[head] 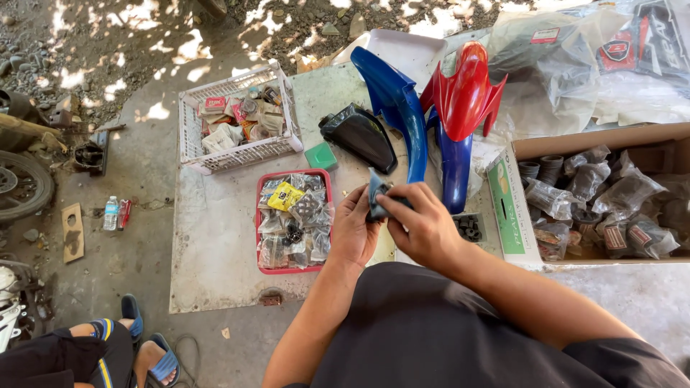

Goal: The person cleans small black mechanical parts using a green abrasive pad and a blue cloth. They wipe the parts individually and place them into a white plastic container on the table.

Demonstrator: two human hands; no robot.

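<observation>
Both hands, left hand (pixel 354 228) and right hand (pixel 420 228), gripping a small plastic packet (pixel 376 195) above red tray (pixel 258 215) of bagged parts.

The person wears a plain black garment that fills the lower middle and lower right of the frame. Both forearms are bare to the left hand (pixel 353 233) and right hand (pixel 420 228). No rings, watch or gloves show.

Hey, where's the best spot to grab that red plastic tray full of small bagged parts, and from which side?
Probably by the two long side rims of the red tray, one hand each, coming from above. Its walls are low, the rims are bare, and the bagged parts are heaped inside, so lift it level. The near short rim, towards the person, also looks free.
</observation>
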